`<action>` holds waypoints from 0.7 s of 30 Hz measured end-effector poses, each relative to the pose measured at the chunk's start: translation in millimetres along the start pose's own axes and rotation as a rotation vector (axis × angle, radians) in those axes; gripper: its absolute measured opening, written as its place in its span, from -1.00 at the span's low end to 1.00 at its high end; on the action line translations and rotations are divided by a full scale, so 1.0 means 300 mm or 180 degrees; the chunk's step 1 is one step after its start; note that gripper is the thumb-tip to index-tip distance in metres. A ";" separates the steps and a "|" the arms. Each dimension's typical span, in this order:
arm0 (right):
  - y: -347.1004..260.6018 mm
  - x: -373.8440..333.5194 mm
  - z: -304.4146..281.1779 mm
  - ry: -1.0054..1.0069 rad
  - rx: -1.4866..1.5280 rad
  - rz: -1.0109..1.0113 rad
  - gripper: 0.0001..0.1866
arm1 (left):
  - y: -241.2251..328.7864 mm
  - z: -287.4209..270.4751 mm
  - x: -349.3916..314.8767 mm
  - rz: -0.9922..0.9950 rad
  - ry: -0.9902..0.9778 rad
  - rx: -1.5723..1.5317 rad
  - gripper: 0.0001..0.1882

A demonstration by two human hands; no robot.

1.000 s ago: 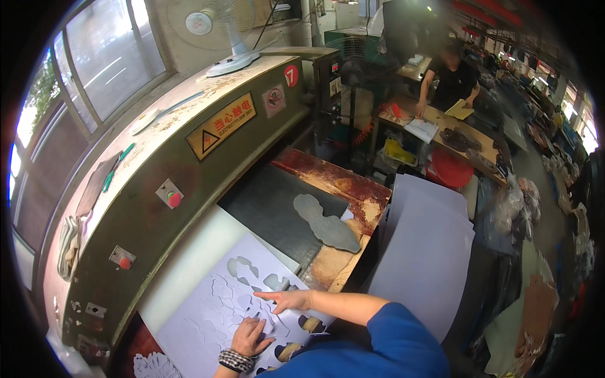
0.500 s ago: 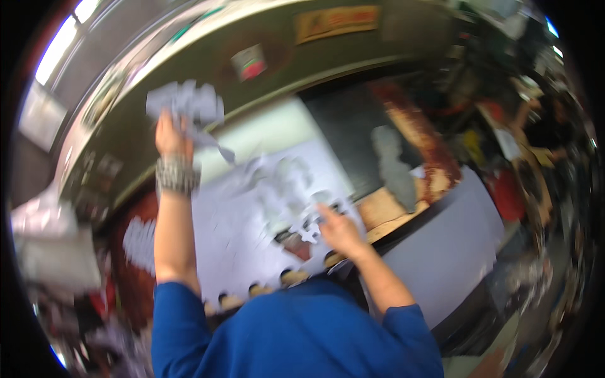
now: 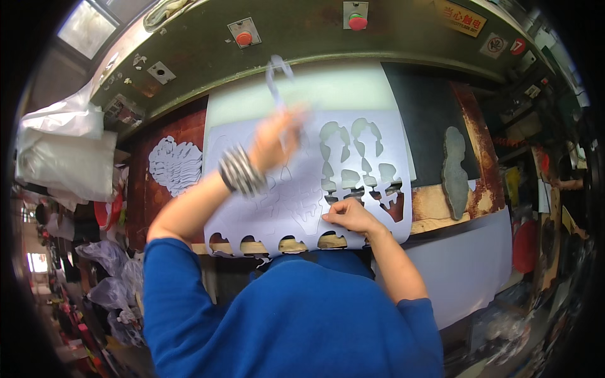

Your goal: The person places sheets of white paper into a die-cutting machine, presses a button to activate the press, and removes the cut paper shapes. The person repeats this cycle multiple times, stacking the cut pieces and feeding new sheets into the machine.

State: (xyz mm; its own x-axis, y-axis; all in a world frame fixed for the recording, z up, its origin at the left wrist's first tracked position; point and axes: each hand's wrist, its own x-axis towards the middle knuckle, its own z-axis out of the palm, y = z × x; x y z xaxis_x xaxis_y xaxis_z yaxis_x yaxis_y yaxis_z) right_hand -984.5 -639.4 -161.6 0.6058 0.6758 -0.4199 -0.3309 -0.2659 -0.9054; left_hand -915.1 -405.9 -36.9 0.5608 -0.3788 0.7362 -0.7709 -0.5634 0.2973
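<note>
A pale lavender sheet (image 3: 242,217) lies in front of me, with shaped holes on its right half and cut outlines across the middle. Over its upper part, my left hand (image 3: 277,135) is smeared by motion, its fingers closed on a thin curved cut-out strip (image 3: 275,82) that sticks up. My right hand (image 3: 354,216) rests low on the sheet beside the holes, thumb and forefinger pinched together at the edge of a cut outline. A fanned stack of lavender cut-outs (image 3: 176,167) sits on the brown board to the left.
A green machine beam (image 3: 201,44) with a red button (image 3: 244,39) and another red button (image 3: 358,22) spans the back. At right, a grey shaped plate (image 3: 454,173) lies across a black board and wood. Another lavender sheet (image 3: 460,264) hangs at lower right. Plastic bags (image 3: 66,145) are at left.
My left hand has come back from the far left over the sheet; the bunch of cut-outs it held no longer shows in it, only a thin strip. My view has turned too.
</note>
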 end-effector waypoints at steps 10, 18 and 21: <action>0.119 0.075 0.014 -0.0573 0.1762 -0.0373 -0.83 | 0.096 0.058 -0.515 0.0714 -0.1621 -0.0722 -0.49; 0.153 0.051 0.088 0.0110 0.2239 -0.1140 -0.77 | 0.093 0.054 -0.499 0.0681 -0.1602 -0.1044 -0.47; 0.140 0.052 0.108 0.0318 0.2250 -0.1106 -0.75 | 0.087 0.065 -0.490 0.0803 -0.1644 -0.1012 -0.53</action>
State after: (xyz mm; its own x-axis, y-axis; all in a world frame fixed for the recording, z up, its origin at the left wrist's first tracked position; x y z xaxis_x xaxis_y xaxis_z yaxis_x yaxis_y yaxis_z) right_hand -1012.5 -617.7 -204.2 0.8096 0.5662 -0.1547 -0.4717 0.4709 -0.7455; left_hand -1012.0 -379.2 -149.3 0.3631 -0.8193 0.4437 -0.9050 -0.1968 0.3772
